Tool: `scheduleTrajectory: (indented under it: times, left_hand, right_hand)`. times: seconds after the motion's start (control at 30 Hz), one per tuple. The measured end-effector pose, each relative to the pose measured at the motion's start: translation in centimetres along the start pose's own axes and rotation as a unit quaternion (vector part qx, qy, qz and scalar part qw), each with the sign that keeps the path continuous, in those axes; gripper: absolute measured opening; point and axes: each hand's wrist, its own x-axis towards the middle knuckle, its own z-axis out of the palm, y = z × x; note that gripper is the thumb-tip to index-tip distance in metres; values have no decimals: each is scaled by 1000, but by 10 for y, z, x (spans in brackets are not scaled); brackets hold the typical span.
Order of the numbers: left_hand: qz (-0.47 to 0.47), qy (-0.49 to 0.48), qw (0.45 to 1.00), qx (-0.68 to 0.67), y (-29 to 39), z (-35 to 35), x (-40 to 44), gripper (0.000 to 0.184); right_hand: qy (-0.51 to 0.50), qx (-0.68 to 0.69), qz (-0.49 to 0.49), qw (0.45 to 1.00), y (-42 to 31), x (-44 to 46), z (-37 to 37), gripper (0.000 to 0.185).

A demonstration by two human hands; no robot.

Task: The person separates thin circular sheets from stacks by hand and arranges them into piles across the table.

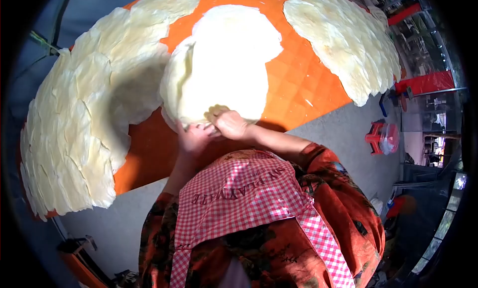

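Thin white dough sheets (224, 64) lie in a brightly lit stack at the middle of the orange table (303, 86). At the near edge of this stack, my left hand (196, 137) has its fingers on the border of the sheets. My right hand (230, 124) is beside it, almost touching, with its fingers curled in on the same edge. Both hands pinch the dough there. Glare hides the surface detail of the stack.
Overlapping dough sheets cover the table's left side (74, 118) and its right side (348, 44). A red stool (374, 137) with a clear plastic container (389, 138) stands on the grey floor at right. A checked apron (239, 193) hangs below my hands.
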Motion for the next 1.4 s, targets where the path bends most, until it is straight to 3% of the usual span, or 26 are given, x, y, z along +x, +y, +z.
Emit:
scheduleTrajectory:
  times: [0.03,0.1,0.17,0.2,0.3,0.43,0.47,0.5,0.53,0.57,0.63,0.67,0.77,0.87,0.97,1.03,1.17,1.27,1.33,1.37,1.4]
  left_hand:
    - [14,38,999,-5,-12,6,-3,79]
    - [24,107,992,56,-15,4,-4,73]
    - [17,172,967,188,-6,-11,1,66]
    - [10,165,971,172,-2,0,2,54]
    - [9,204,960,190,-2,-20,6,47]
    - [50,244,957,151,-4,6,3,37]
    - [96,305,917,237,-4,10,-3,36]
    - [177,360,834,378,0,0,-13,37]
    - [250,403,720,506,9,-23,-25,37]
    - [311,429,581,618,20,-41,-32,38]
    - [242,529,594,556,39,-62,-43,47]
    - [207,575,597,520,44,-66,-43,52]
    - [82,515,764,380,43,-6,-23,59]
    - [123,554,703,430,52,-26,-4,61]
    - [148,552,743,347,58,-25,9,65]
    - [154,506,737,422,55,-12,19,66]
    - [180,498,695,486,60,-18,28,69]
    - [167,480,616,602,77,16,53,63]
    - [153,352,693,610,69,98,83,56]
    - [153,315,699,624,63,135,98,50]
    - [105,208,740,630,64,175,108,49]
  right_hand:
    - [65,11,-17,998,2,-4,22,43]
    - [111,44,22,993,-4,-10,24,56]
    - [80,20,38,996,-5,-27,1,63]
    - [67,5,47,997,-3,-34,-14,66]
    - [64,3,72,995,14,-57,-25,69]
    - [93,25,32,995,58,-63,-10,49]
    - [112,88,76,987,59,-55,-16,34]
    - [132,103,93,982,68,-45,-29,26]
    - [85,55,178,979,91,-34,-40,20]
    - [123,105,202,966,115,-26,-62,21]
    - [166,123,179,962,126,-15,-156,15]
    - [166,89,217,958,129,-19,-196,19]
    - [215,48,208,953,119,-48,-298,25]
    - [223,-30,292,929,96,-86,-352,25]
    - [225,-72,314,920,97,-129,-354,24]
    - [212,-26,346,914,93,-154,-340,25]
    - [155,-51,432,887,69,-183,-322,30]
    - [144,-38,448,881,70,-210,-314,29]
    - [136,15,463,876,75,-227,-311,29]
    - [131,40,467,874,78,-234,-311,29]
    - [124,54,470,872,80,-241,-310,28]
